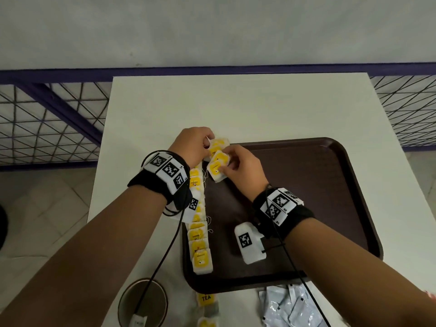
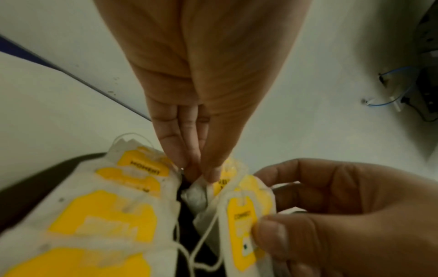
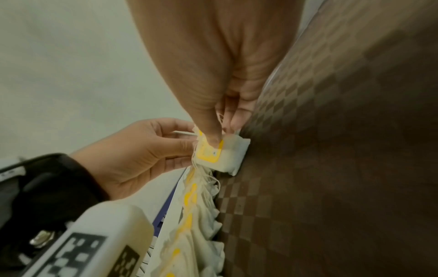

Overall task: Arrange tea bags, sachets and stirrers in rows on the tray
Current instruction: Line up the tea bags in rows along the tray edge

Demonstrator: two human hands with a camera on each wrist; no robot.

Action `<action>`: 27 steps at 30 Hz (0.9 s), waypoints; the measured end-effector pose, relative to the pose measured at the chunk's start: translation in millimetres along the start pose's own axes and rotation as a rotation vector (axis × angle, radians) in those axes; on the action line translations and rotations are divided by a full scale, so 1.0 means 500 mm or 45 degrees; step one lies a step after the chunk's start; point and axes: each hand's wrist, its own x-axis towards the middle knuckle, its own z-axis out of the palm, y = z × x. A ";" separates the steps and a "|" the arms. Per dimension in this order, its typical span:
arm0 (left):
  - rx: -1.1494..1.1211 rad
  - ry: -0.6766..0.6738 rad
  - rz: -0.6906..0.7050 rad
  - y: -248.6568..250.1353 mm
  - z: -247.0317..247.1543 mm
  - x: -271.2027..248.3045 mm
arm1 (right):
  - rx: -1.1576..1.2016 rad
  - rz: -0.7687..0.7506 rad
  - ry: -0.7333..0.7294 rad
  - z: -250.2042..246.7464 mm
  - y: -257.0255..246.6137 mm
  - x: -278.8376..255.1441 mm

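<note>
A dark brown tray (image 1: 318,185) lies on the white table (image 1: 236,105). A row of yellow-labelled tea bags (image 1: 198,241) runs along the tray's left edge; it also shows in the left wrist view (image 2: 102,215) and the right wrist view (image 3: 196,215). At the row's far end my left hand (image 1: 207,144) pinches a tea bag (image 1: 220,143) by its paper corner (image 2: 198,189). Right beside it my right hand (image 1: 224,166) holds another tea bag (image 1: 217,169), thumb on its yellow label (image 3: 209,154), just above the tray (image 3: 331,168). No stirrers are in sight.
A round metal cup (image 1: 142,303) stands at the table's front left. More tea bags (image 1: 206,300) and a pile of silvery sachets (image 1: 290,305) lie in front of the tray. A blue wire-mesh frame (image 1: 47,119) runs beyond the table's left and far edges.
</note>
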 end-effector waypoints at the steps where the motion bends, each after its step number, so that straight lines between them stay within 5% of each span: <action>1: 0.000 0.015 -0.005 0.000 0.000 -0.001 | 0.012 0.018 0.023 0.000 0.005 -0.004; 18: 0.020 -0.060 -0.059 -0.006 0.010 -0.007 | 0.444 0.188 0.067 0.021 0.017 -0.030; 27: -0.032 0.025 -0.056 -0.007 -0.008 0.001 | 0.223 0.094 0.131 0.021 0.027 -0.041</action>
